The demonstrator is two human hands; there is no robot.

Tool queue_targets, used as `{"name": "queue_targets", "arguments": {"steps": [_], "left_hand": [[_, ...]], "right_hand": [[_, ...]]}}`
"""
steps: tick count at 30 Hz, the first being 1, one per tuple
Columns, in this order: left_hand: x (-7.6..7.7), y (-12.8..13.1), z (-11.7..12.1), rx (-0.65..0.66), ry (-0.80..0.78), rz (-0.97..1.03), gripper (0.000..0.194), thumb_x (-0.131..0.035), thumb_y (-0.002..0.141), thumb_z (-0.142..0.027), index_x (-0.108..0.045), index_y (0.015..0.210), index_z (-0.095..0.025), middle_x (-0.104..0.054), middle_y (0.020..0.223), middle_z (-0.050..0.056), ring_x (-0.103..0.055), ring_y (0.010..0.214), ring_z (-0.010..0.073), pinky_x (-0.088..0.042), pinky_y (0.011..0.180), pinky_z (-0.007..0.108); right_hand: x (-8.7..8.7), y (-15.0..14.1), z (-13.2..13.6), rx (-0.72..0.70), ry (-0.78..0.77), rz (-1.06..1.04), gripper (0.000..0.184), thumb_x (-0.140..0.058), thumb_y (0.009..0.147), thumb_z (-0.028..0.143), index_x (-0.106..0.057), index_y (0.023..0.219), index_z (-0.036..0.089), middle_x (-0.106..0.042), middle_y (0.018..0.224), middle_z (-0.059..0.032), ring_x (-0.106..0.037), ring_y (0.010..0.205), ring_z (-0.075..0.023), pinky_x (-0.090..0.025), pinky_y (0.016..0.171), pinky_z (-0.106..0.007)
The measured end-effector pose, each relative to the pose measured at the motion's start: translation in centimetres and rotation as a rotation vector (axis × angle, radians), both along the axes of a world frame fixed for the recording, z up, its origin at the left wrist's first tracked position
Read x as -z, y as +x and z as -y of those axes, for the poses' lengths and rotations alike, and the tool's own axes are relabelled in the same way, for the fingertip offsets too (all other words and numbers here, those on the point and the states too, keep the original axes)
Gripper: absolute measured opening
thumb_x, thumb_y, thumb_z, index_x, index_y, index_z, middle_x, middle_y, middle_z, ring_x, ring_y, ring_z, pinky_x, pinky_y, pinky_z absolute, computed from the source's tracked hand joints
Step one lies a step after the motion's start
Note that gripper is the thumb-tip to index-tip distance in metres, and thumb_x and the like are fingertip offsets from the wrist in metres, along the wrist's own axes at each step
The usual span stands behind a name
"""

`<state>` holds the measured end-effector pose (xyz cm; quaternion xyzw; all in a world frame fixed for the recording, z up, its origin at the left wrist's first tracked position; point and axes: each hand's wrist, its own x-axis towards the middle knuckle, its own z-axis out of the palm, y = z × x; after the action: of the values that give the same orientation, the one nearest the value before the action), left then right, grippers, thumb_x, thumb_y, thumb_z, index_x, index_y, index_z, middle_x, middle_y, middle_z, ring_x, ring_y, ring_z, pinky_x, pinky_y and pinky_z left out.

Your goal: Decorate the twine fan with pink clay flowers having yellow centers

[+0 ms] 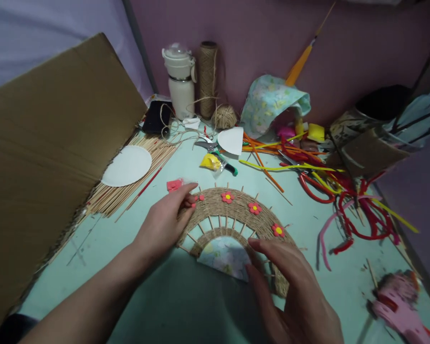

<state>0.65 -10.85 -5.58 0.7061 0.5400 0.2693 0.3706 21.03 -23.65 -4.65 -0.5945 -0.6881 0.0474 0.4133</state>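
A half-round fan woven from brown twine over thin sticks [215, 200] lies on the table, with three pink clay flowers [254, 208] with yellow centres along its band. Small pink clay petals [201, 197] sit at its left end. There my left hand [165, 215] rests against the weave, its fingers curled together at a pink clay piece. My right hand [297, 282] hovers over the fan's lower right, thumb and forefinger apart, holding nothing. Between the hands is the fan's pale floral fabric centre [225, 258]. A lump of pink clay [174, 185] lies just beyond my left hand.
A cardboard sheet [53, 162] stands at left beside thin sticks [129, 186] and a white oval [127, 166]. Behind are a white bottle [181, 86], twine [208, 79] and yellow clay [210, 161]. Red scissors [313, 191], pipe cleaners [365, 229] and a pink glue gun [397, 310] lie right.
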Motion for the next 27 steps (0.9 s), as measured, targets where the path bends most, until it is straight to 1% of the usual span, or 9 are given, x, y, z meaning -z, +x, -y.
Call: {"name": "queue_targets", "arguments": {"steps": [3,5,9,12,16,21,27], "left_hand": [[0.6,0.7,0.2,0.083,0.092,-0.177,0.045,-0.053,0.089,-0.027,-0.052,0.134,-0.025,-0.067,0.106,0.004,-0.061,0.097,0.0228,-0.046,0.088,0.036],[0.8,1.1,0.2,0.127,0.164,-0.258,0.043,-0.05,0.091,-0.024,-0.049,0.134,-0.024,-0.066,0.109,0.005,-0.062,0.099,0.0214,-0.047,0.087,0.036],[0.9,1.6,0.1,0.157,0.292,-0.341,0.039,-0.047,0.092,-0.02,-0.049,0.132,-0.021,-0.066,0.11,0.005,-0.062,0.098,0.0188,-0.049,0.085,0.032],[1.0,1.7,0.1,0.16,0.335,-0.389,0.04,-0.049,0.092,-0.019,-0.048,0.132,-0.021,-0.066,0.111,0.006,-0.063,0.099,0.0193,-0.05,0.084,0.032],[1.2,1.8,0.0,0.147,0.347,-0.42,0.043,-0.054,0.091,-0.021,-0.047,0.133,-0.021,-0.069,0.107,0.004,-0.064,0.096,0.0203,-0.051,0.084,0.033],[1.5,1.9,-0.2,0.132,0.359,-0.401,0.047,-0.058,0.09,-0.021,-0.046,0.134,-0.023,-0.07,0.1,0.002,-0.066,0.092,0.019,-0.051,0.083,0.033],[1.8,1.8,-0.3,0.13,0.384,-0.387,0.045,-0.058,0.089,-0.021,-0.047,0.133,-0.022,-0.071,0.1,0.003,-0.066,0.092,0.019,-0.052,0.084,0.034]], "right_hand": [[-0.1,0.2,-0.1,-0.044,-0.017,0.014,0.036,-0.061,0.087,0.016,-0.054,0.122,0.018,-0.07,0.103,-0.0088,-0.065,0.098,-0.0223,-0.057,0.081,-0.038],[-0.1,0.2,-0.1,-0.066,-0.023,0.006,0.033,-0.061,0.086,0.015,-0.056,0.118,0.017,-0.07,0.101,-0.0088,-0.065,0.096,-0.0213,-0.056,0.079,-0.036],[-0.2,-0.1,-0.1,-0.058,-0.038,-0.002,0.027,-0.06,0.087,0.016,-0.057,0.114,0.017,-0.069,0.099,-0.0081,-0.065,0.093,-0.0198,-0.055,0.079,-0.034],[-0.3,-0.2,0.0,-0.055,-0.035,-0.004,0.026,-0.059,0.088,0.017,-0.058,0.114,0.017,-0.069,0.099,-0.0079,-0.065,0.093,-0.0196,-0.055,0.079,-0.034],[-0.2,-0.1,0.1,-0.069,-0.047,-0.011,0.027,-0.059,0.088,0.019,-0.058,0.115,0.017,-0.069,0.099,-0.0077,-0.065,0.093,-0.0193,-0.055,0.078,-0.033],[-0.1,0.1,0.1,-0.097,-0.036,-0.005,0.029,-0.059,0.088,0.016,-0.058,0.117,0.017,-0.068,0.099,-0.0074,-0.064,0.095,-0.0183,-0.054,0.08,-0.032],[-0.3,0.1,0.1,-0.116,-0.049,0.01,0.025,-0.058,0.088,0.015,-0.059,0.113,0.017,-0.069,0.096,-0.0056,-0.065,0.091,-0.0174,-0.052,0.087,-0.034]]}}
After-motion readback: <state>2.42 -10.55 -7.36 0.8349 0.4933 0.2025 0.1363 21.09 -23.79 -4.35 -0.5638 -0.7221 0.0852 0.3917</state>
